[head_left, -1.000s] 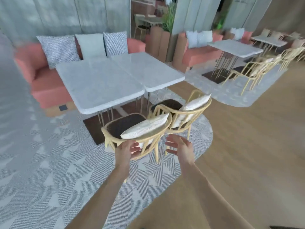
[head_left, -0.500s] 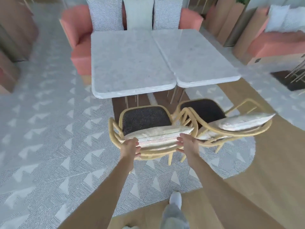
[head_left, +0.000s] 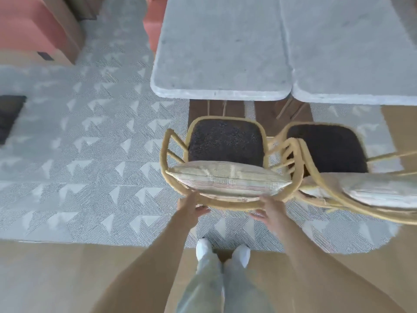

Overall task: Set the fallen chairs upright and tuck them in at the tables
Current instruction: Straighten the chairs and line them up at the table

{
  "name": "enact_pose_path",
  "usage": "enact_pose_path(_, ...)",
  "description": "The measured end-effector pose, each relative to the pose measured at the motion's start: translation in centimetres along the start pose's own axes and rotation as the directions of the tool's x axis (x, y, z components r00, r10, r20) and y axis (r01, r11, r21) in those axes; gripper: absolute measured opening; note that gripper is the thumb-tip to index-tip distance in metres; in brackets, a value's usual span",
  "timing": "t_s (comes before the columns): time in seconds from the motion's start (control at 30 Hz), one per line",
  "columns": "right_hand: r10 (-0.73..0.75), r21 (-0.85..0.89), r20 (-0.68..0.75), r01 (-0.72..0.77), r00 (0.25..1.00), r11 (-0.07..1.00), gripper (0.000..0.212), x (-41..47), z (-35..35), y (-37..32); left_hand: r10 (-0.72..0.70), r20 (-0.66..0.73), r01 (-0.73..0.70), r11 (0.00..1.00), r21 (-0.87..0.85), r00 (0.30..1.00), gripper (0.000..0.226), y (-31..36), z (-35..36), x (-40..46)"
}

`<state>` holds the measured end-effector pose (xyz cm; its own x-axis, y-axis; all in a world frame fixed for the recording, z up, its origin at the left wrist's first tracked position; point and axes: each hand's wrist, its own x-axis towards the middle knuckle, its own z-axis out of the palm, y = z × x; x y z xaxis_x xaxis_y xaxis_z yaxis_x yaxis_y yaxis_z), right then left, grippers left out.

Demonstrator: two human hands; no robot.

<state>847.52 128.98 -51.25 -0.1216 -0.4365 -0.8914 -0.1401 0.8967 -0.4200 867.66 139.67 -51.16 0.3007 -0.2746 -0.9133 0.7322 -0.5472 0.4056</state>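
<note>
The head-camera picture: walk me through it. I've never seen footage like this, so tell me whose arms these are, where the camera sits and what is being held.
No machine here: a person wears a camera on the head, looking down, so you see their own arms, legs and white shoes. The left hand and right hand grip the curved back rail of a rattan chair, which stands upright on the patterned rug, facing a pale stone table. The seat is not yet under the tabletop. A striped cushion leans against the chair's back. A second chair stands at the right, beside a second table.
</note>
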Motion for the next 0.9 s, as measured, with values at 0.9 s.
enact_pose_path(0.9, -0.121, -0.072, 0.007, 0.121, 0.993, 0.990, 0.021, 2.0, 0.2, -5.8, 0.123, -0.438, -0.045, 0.982, 0.184, 0.890, 0.026, 6.6, 2.1, 2.5)
